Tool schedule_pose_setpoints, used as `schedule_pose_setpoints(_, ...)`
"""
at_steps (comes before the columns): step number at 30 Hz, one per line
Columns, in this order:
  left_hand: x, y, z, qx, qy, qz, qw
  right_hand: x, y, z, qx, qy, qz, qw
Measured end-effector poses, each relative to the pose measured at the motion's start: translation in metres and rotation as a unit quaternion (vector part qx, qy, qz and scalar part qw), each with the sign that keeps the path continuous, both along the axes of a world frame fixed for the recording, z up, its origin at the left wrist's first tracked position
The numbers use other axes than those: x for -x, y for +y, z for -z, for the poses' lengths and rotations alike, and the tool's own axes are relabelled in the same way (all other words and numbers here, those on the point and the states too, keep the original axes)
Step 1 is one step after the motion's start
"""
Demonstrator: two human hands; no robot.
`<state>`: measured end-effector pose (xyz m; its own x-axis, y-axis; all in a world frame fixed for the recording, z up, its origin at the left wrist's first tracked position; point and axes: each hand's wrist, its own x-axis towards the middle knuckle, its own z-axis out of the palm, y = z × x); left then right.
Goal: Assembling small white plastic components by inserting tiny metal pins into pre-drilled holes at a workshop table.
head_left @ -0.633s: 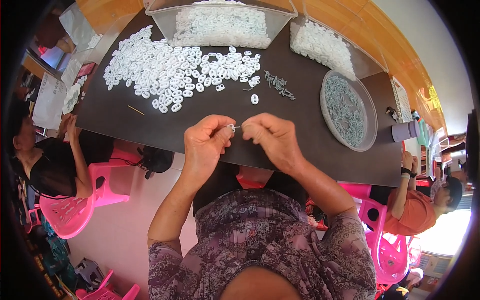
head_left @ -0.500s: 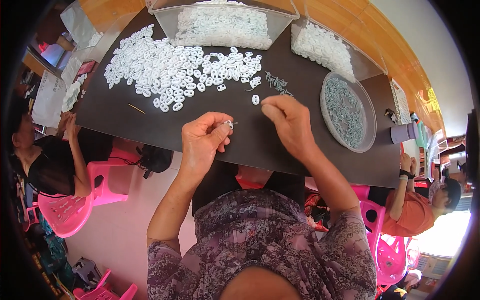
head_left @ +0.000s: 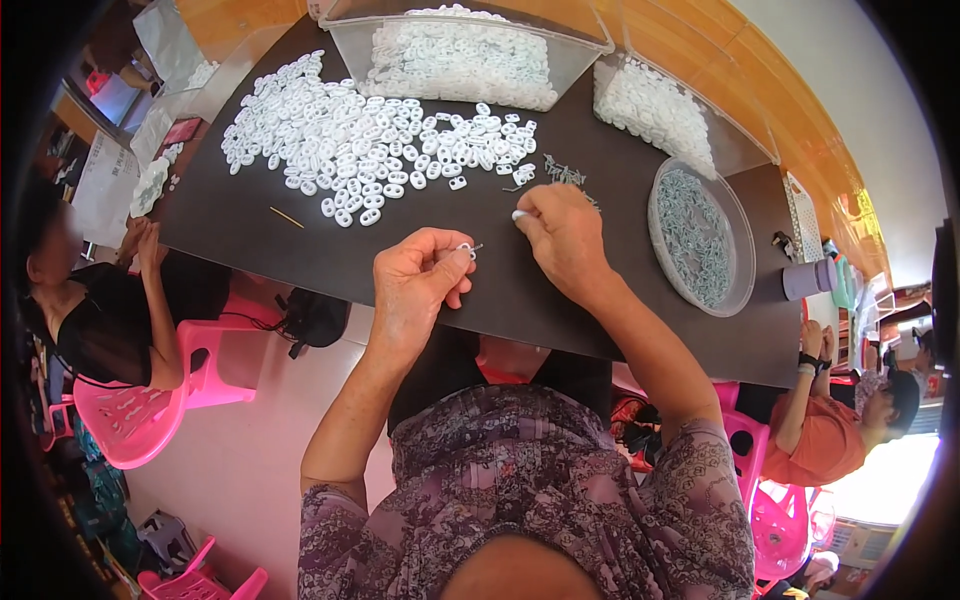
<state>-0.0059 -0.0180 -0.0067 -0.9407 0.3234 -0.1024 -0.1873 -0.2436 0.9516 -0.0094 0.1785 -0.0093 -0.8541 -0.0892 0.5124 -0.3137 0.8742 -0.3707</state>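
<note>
My left hand (head_left: 415, 285) is closed at the near edge of the dark table, pinching a small white oval plastic piece with holes (head_left: 466, 250) between thumb and fingers. A thin screw (head_left: 479, 246) sticks out of that piece toward the right. Further right, my right hand (head_left: 565, 238) hangs low above the tabletop. Its thumb and fingertips are closed on another white oval piece (head_left: 518, 214), partly covered by the fingers. Just beyond that hand lies a little heap of loose grey screws (head_left: 566, 172). A wide pile of white two-hole pieces (head_left: 320, 135) spreads across the far left.
Two clear bins of white pieces stand at the back, one in the middle (head_left: 580, 75) and one to the right (head_left: 735, 125). A round clear dish (head_left: 748, 262) of screws sits at right, near a purple-grey cup (head_left: 808, 273). A thin yellow stick (head_left: 287, 217) lies at left. People sit on both sides.
My right hand has come down and pinched the single white piece that lay on the table. The left hand keeps its piece and screw. The whole view has shifted slightly.
</note>
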Motion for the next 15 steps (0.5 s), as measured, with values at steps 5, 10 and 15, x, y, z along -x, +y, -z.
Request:
schedule_pose_setpoints(5,-0.007,0.004,-0.004,-0.033,-0.023,-0.002,0.999,-0.021,-0.001,-0.010,0.447,-0.234,-0.042,0.862)
schedule_pose_setpoints(10,-0.019,0.012,-0.009,-0.062,-0.014,-0.024,0.998,-0.034,-0.007,-0.016,0.584,-0.267,-0.057,0.764)
schedule_pose_setpoints(15,-0.025,0.017,-0.008,-0.036,-0.004,-0.020,0.999,-0.038,-0.013,-0.018,0.596,-0.241,-0.056,0.764)
